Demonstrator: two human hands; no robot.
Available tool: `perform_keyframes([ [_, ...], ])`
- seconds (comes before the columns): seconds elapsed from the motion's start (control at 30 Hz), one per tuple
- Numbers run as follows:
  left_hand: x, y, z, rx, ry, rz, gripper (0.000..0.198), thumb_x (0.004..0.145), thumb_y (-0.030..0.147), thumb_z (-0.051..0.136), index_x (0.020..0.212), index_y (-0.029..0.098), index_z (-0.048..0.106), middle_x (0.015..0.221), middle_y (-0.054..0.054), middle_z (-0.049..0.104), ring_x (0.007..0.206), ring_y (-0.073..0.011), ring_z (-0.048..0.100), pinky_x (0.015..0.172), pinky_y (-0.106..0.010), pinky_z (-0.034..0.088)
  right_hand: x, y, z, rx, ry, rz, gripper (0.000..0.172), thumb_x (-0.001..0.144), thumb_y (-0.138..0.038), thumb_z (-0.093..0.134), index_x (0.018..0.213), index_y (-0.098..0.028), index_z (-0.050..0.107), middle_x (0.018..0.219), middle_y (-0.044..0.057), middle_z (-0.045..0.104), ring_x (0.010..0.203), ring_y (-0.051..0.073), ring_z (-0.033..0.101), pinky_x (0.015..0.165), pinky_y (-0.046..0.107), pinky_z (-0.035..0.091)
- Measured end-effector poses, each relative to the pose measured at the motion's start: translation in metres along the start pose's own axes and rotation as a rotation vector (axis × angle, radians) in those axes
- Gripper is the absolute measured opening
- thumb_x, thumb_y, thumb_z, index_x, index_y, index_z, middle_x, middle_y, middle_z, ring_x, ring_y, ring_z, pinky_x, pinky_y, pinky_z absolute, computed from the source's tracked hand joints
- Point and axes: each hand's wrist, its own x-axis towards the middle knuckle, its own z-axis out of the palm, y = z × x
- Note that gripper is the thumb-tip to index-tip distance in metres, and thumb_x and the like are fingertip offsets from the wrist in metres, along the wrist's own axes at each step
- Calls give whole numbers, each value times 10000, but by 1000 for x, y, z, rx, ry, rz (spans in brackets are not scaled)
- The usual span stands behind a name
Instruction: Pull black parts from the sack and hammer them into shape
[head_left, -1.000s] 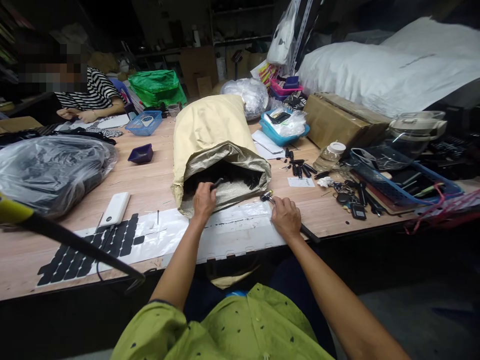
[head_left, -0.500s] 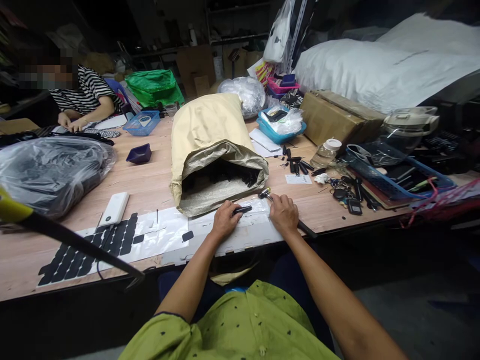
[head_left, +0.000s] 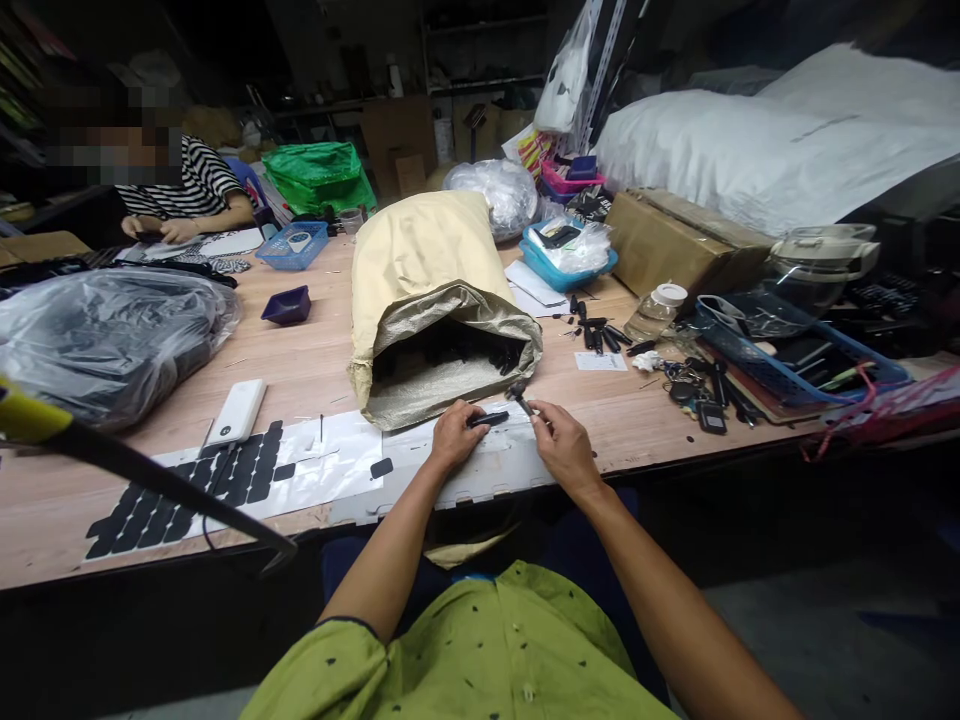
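My left hand [head_left: 452, 437] is closed on a slim black piece [head_left: 491, 419], holding it against the pale board [head_left: 480, 483] at the table's front edge. What kind of piece it is cannot be made out. In my right hand [head_left: 562, 447] is a small hammer [head_left: 519, 394], its metal head just above and right of the black piece. Most of its handle is hidden by my fingers. Right beyond both hands lies a cream woven sack [head_left: 431, 245], its mouth facing me, with dark items inside.
White sheets with black stickers [head_left: 247, 465] and a white power bank [head_left: 238, 412] lie left. Loose black parts [head_left: 596, 335], keys [head_left: 694, 385], a jar [head_left: 654, 315] and a blue basket [head_left: 799, 375] stand right. A co-worker in stripes [head_left: 214, 180] sits far left.
My right hand has turned, so the hammer's head has moved slightly left, closer to the black piece, and its handle no longer shows behind the hand. The view has shifted slightly.
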Motion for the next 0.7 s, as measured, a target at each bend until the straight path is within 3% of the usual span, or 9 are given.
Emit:
perform_keyframes([
  [0.17,0,3,0,13,-9,-18,175,781,193,690,944,242,730,887,1,612,874,-163,594,797,-277,461,-8,-17,5,23,-33,-38,325,885,-208,450,1079,-226,710,999,67,727,919,200,659,825,306,519],
  [0.4,0,5,2,4,-2,-30,177,784,193,690,947,250,731,896,5,608,885,-160,594,840,-280,463,-11,-21,8,-112,-85,-53,311,883,-196,473,1074,-249,713,936,54,717,841,193,649,739,285,507],
  [0.57,1,6,2,4,-9,-30,162,781,185,696,931,241,725,896,6,608,882,-157,595,834,-272,458,-10,-30,8,-104,-63,-89,331,910,-194,447,1121,-238,697,969,63,708,887,189,648,782,277,501],
  [0.7,1,6,3,16,-9,-24,125,789,188,686,903,231,714,885,3,603,888,-161,595,813,-267,456,-16,-33,16,-125,-123,-88,331,900,-179,457,1120,-230,699,966,62,704,868,186,641,772,273,496],
])
